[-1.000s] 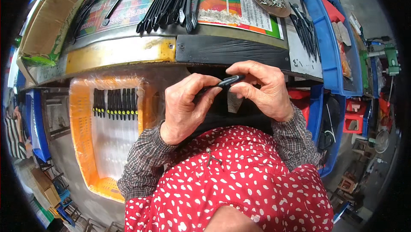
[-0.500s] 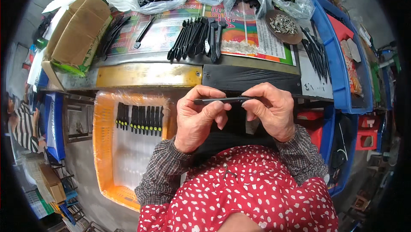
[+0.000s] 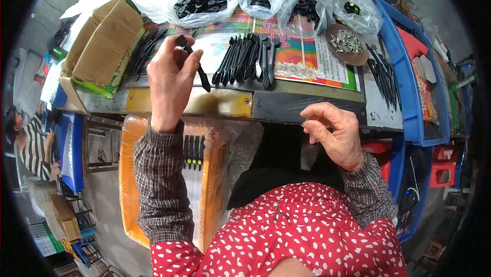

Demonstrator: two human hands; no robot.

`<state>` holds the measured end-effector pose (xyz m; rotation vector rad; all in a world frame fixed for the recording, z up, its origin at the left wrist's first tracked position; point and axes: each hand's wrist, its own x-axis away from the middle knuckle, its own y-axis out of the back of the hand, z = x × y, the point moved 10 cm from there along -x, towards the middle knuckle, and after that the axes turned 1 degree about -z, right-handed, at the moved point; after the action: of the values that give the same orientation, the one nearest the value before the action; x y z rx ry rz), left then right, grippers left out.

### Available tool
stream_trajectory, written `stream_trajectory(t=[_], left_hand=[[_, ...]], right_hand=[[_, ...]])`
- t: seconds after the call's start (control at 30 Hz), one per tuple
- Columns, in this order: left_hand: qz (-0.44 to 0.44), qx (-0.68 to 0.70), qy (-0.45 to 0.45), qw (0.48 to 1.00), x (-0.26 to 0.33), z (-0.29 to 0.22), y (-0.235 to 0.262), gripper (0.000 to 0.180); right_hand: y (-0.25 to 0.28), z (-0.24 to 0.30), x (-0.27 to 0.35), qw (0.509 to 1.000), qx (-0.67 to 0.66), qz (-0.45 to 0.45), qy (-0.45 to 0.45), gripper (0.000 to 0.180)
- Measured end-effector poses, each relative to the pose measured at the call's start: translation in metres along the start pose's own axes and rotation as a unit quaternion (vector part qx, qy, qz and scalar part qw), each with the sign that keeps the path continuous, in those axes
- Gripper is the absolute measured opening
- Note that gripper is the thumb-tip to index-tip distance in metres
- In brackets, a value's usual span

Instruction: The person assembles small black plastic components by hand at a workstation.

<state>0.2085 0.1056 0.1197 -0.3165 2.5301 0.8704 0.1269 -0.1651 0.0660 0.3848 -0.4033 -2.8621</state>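
Note:
My left hand (image 3: 171, 80) is raised over the workbench, its thumb and fingers pinched around a slim black plastic bar (image 3: 204, 80) with a wider end. The bar slants down toward the bench's front edge. Just to its right, a row of similar black bars (image 3: 238, 60) lies side by side on the bench. My right hand (image 3: 335, 134) hovers in front of the bench edge with nothing visible in it, fingers curled and thumb tip apart from the index finger. Below my left forearm, an orange crate (image 3: 130, 190) holds several black pieces with yellow-green dots (image 3: 193, 149).
Plastic bags of black discs (image 3: 204, 1) line the back. A round dish of small metal rivets (image 3: 345, 42) stands right of centre, near more black bars (image 3: 383, 77) and a blue tray (image 3: 409, 88). A cardboard box (image 3: 105, 47) sits left. Another person (image 3: 33, 144) is far left.
My hands have parted after holding a black bar together at the bench edge. The left moved up and left over the bench with a bar; the right stayed near the edge, released from it.

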Motion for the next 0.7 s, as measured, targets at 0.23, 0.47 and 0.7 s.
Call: stream_trajectory(t=[0.23,0.47,0.7], left_hand=[[0.005,-0.238,-0.209,0.948,-0.010,0.008,-0.046,0.025],[0.064,-0.178,-0.101,0.977,-0.014,0.019,-0.062,0.022],[-0.002,-0.217,-0.067,0.974,-0.017,0.028,-0.032,0.011]], right_hand=[[-0.001,0.014,-0.010,0.998,0.056,0.040,0.011,0.013],[0.035,0.027,-0.064,0.968,0.229,0.004,0.104,0.013],[0.062,-0.002,-0.156,0.887,0.434,-0.009,0.157,0.014]])
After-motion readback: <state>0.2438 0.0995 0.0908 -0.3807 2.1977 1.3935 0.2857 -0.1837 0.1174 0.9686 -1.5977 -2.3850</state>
